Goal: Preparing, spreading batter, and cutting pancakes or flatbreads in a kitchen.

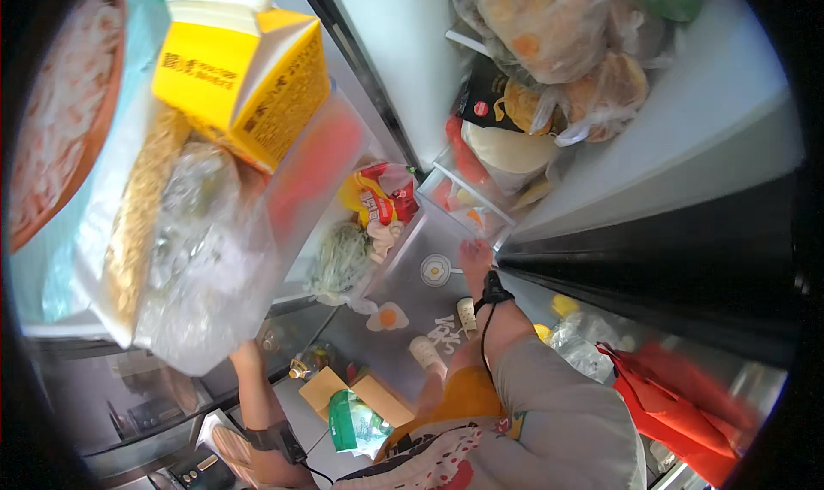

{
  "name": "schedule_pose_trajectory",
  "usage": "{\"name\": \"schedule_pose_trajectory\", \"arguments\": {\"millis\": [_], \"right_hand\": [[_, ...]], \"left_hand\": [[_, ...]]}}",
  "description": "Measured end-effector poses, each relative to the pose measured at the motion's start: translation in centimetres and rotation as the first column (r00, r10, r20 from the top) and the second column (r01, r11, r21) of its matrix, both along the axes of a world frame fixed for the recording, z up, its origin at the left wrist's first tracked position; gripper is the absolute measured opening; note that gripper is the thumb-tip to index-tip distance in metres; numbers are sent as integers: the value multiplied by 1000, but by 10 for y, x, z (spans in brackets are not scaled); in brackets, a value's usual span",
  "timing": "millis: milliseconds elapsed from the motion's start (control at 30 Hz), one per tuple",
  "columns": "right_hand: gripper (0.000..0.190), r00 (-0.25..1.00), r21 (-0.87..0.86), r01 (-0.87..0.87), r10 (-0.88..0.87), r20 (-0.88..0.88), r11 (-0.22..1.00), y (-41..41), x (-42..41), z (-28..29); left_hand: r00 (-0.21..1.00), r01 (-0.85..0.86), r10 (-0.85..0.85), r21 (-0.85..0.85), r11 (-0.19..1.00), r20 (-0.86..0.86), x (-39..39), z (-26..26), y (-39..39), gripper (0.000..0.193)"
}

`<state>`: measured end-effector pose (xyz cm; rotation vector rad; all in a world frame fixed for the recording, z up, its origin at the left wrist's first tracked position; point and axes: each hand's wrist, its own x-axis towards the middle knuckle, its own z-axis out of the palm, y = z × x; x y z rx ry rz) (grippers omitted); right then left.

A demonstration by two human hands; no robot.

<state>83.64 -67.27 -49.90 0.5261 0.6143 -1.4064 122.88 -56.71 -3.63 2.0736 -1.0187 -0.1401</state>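
Observation:
My right hand (476, 258) has its fingers curled at the front edge of a clear refrigerator drawer (473, 197) in the right compartment. Packaged food shows inside that drawer. A black strap with a cable circles my right wrist. At lower left, most of my left hand (246, 355) is hidden behind a clear plastic bag (199, 284), so its fingers cannot be seen. This bag sits in a translucent bin beside a yellow gable-top carton (241, 84) with a white cap. A lower left drawer (393, 252) holds a red and yellow food packet (380, 194) and bagged green vegetables (338, 258).
Bagged food (547, 26) crowds the upper right shelf. A black door edge (644, 239) juts in at right, above a red bag (669, 400). An open cardboard box (386, 400) with a green packet stands on the floor by my feet. A brown bowl (71, 104) sits far left.

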Motion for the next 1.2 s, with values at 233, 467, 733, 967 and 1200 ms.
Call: {"name": "schedule_pose_trajectory", "arguments": {"millis": [233,467,733,967,1200], "right_hand": [[12,987,155,143,-152,43,977,-53,3,54],[48,960,-21,222,-215,177,975,-93,-47,77],[40,967,-354,254,-236,93,900,-101,-16,190],[64,480,448,-160,465,-744,880,-132,-11,240],[91,-129,721,279,769,-626,634,-153,-11,174]], "left_hand": [[990,-89,72,142,986,121,36,-12,36,33],[996,-86,77,191,978,53,49,-33,58,35],[990,2,-19,117,993,142,21,-39,29,33],[988,41,-46,41,998,149,4,-34,19,33],[985,86,-89,23,996,147,0,-31,14,33]]}}
